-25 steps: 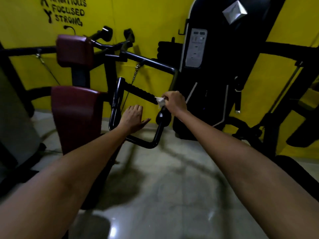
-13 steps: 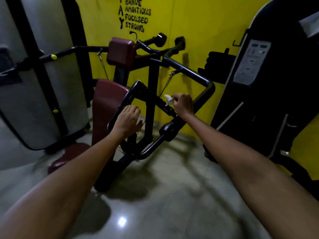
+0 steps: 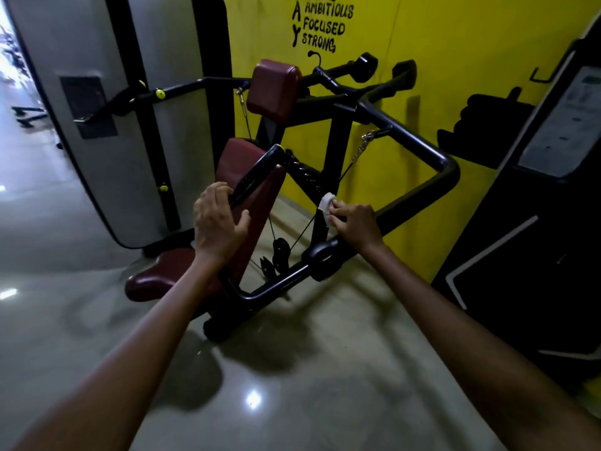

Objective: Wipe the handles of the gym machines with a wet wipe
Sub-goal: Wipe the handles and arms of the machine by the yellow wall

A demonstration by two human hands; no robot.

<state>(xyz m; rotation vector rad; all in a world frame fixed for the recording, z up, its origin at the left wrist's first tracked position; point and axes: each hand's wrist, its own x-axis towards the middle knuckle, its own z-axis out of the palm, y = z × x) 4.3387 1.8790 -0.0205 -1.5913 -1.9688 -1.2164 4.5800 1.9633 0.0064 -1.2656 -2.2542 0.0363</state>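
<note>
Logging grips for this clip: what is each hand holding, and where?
The right hand pinches the wipe wrapped around the ribbed handle near its lower end. The left hand rests on the frame bar, fingers only loosely over it.

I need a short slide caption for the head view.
Right hand wraps a wet wipe around the machine's ribbed handle; left hand steadies the frame.

A glossy pale floor (image 3: 292, 402) carries everything, with a bright spot of light reflected on it; the black base of the gym machine (image 3: 224, 327) stands on it; a large grey panel (image 3: 107, 125) rises from it at left.
</note>
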